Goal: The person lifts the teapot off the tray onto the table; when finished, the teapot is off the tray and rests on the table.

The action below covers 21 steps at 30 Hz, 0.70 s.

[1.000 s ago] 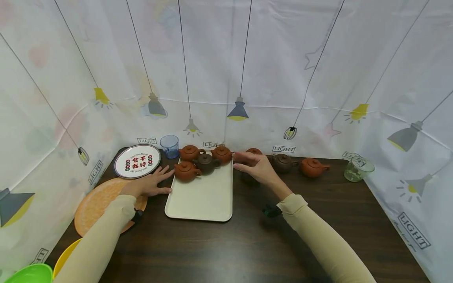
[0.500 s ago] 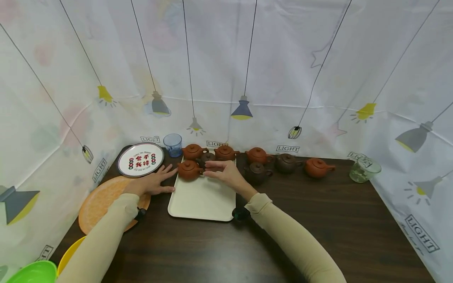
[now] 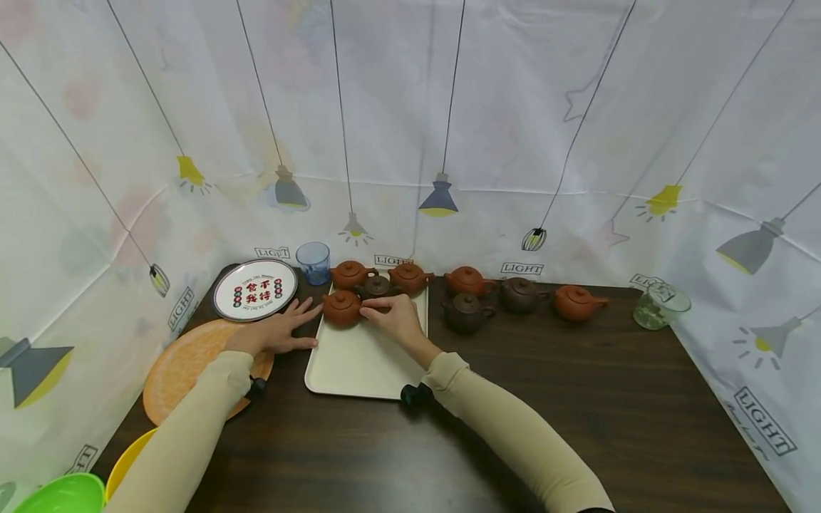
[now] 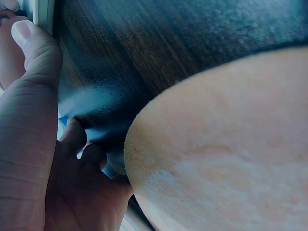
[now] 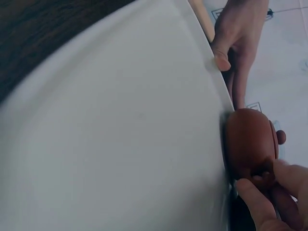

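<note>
1. Right hand (image 3: pixel 399 318): thumb and fingers pinch the handle of the red-brown teapot (image 3: pixel 341 308), located at the left edge of the tray (image 3: pixel 365 360), toward its far end.
2. Left hand (image 3: pixel 276 332): fingers spread, thumb at the tray's left edge; brace lightly.
3. Adjust gently; avoid knocking the dark teapot (image 3: pixel 376 286) just beyond.
4. Teapot: rounded, matte, clay-like, knob-lidded. Tray: pale, smooth, round-cornered.

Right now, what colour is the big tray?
The tray is cream; the head view shows it best.
</note>
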{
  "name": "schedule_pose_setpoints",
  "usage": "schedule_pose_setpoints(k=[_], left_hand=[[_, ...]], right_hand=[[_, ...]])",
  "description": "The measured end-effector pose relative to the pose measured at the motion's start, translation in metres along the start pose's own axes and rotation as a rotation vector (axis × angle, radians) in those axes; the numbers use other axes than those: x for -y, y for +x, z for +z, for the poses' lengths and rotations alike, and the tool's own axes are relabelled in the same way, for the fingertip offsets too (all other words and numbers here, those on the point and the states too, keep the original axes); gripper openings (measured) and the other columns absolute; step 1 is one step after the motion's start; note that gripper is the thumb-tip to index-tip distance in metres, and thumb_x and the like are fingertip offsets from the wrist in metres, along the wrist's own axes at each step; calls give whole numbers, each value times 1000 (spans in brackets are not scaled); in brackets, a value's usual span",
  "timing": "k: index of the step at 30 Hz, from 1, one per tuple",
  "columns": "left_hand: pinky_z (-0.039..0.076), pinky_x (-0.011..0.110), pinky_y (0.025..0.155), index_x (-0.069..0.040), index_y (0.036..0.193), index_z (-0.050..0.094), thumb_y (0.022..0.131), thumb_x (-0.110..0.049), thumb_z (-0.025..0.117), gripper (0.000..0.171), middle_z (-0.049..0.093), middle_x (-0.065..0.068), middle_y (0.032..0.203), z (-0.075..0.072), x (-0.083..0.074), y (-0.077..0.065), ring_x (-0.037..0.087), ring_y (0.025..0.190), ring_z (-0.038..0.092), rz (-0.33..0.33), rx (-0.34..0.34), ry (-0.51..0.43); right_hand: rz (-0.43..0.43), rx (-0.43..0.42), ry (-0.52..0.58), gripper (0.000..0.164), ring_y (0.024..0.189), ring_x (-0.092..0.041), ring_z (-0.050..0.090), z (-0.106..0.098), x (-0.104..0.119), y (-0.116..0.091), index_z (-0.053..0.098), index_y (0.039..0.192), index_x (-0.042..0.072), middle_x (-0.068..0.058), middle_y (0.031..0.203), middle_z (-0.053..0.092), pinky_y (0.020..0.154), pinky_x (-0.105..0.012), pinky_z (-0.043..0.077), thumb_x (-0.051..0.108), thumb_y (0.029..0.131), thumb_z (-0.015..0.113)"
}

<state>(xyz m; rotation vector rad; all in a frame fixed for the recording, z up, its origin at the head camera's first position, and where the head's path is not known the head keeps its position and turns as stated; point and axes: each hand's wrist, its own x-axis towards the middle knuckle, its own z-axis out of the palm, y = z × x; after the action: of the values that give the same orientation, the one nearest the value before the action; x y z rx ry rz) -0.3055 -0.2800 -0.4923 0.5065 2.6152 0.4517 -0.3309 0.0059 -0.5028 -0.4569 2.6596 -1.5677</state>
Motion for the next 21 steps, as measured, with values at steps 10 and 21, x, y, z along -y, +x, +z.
schedule_pose_setpoints(k=[10, 21], left_hand=[[20, 78, 125, -13, 173, 16, 108, -52, 59, 88, 4, 25, 180, 1, 0, 0, 57, 164, 0, 7, -2, -5], [23, 80, 122, -17, 174, 12, 108, -53, 59, 89, 4, 27, 180, 3, 3, 2, 58, 164, 1, 10, -5, 3]], right_hand=[[-24, -77, -46, 14, 89, -19, 77, 3, 0, -5, 89, 104, 16, -4, 94, 85, 65, -18, 51, 24, 94, 86], [2, 22, 56, 19, 90, -18, 82, -37, 7, -18, 87, 112, 16, -6, 92, 85, 68, -21, 55, 26, 96, 83]])
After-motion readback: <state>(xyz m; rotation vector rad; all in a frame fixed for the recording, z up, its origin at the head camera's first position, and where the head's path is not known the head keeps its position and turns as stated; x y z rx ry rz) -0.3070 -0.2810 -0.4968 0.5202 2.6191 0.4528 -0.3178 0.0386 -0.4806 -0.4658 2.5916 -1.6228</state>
